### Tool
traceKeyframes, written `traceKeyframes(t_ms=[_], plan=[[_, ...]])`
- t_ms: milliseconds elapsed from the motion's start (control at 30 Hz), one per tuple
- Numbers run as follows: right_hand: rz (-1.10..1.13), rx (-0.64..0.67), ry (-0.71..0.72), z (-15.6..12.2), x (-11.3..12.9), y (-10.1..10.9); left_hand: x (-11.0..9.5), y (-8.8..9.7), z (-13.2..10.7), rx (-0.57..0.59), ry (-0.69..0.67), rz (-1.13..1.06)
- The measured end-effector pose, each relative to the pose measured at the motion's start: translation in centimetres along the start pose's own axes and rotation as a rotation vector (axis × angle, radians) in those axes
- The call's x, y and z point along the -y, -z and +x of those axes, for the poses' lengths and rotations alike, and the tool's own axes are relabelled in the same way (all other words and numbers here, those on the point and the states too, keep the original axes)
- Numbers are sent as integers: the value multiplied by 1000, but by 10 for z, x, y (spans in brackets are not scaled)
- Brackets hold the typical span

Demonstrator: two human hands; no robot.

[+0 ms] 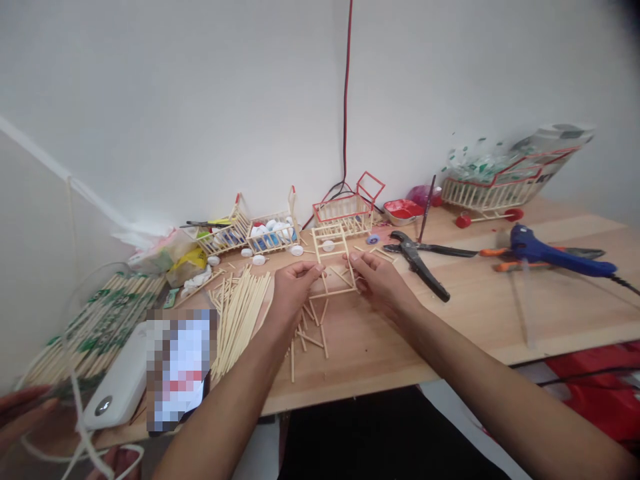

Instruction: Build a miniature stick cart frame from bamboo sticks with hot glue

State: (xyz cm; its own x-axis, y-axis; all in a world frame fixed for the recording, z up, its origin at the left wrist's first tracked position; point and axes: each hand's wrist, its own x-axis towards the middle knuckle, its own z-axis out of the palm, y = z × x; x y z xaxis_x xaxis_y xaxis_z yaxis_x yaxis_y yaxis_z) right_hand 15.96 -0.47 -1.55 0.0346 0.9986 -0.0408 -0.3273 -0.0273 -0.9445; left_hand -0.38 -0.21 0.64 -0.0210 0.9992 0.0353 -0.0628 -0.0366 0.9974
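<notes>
A small ladder-like frame (334, 293) of thin wooden sticks is held upright between my two hands, above the wooden table. My left hand (299, 285) pinches its left side, and my right hand (379, 279) pinches its right side. Behind the frame stands a miniature stick shopping cart (345, 212) with a red rim and handle. Short cut sticks (313, 341) lie scattered beneath my hands. Left of my left hand is a pile of long bare sticks (240, 323). Black-handled pliers (420, 265) rest to the right of my right hand.
More stick carts (273, 235) line the wall, and a larger one (490, 193) stands at right. A red paint dish (403, 212), blue glue gun (560, 253), wrapped chopsticks (103, 327), white device (123, 377) and phone (183, 367) surround. Another person's hand (23, 408) is at lower left.
</notes>
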Motion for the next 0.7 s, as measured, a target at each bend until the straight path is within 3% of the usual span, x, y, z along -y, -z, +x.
traceKeyframes(t_ms=[700], plan=[[-29,-35,89,-1,-2,2,4,-1,-1,74,9,46]])
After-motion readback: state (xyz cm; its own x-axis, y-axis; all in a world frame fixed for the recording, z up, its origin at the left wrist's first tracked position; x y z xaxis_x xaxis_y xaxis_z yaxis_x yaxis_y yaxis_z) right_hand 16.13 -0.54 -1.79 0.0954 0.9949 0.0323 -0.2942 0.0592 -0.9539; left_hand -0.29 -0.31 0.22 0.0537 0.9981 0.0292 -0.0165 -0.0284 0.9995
